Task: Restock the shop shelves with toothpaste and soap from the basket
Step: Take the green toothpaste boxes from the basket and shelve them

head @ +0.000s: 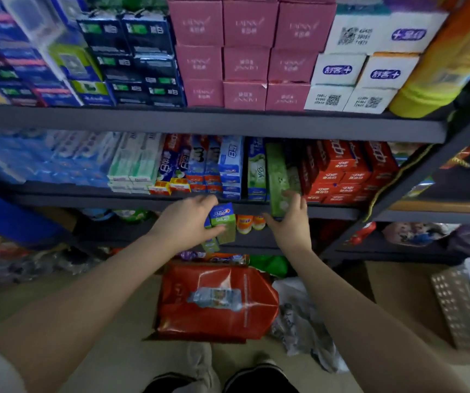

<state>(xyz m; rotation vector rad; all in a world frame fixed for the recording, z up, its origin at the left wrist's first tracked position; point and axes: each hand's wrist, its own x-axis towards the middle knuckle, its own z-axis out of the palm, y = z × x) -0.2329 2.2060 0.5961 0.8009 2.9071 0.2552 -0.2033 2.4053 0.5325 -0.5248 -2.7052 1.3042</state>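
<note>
My left hand (189, 221) grips a small stack of green toothpaste boxes (222, 225) just below the front edge of the middle shelf (333, 212). My right hand (290, 219) holds the near end of a long green toothpaste box (277, 177) that lies lengthwise on that shelf, between blue-and-white boxes (256, 168) and a stack of red boxes (347, 171). On the floor below my arms sits a red bag (216, 302) with more packets behind it.
The upper shelf carries pink boxes (245, 52), white boxes (369, 66) and dark blue packs (131, 58). The middle shelf's left side holds blue and white-green toothpaste stacks (134, 163). A dark upright post (415, 177) rises at the right. Crumpled plastic (304, 321) lies beside the bag.
</note>
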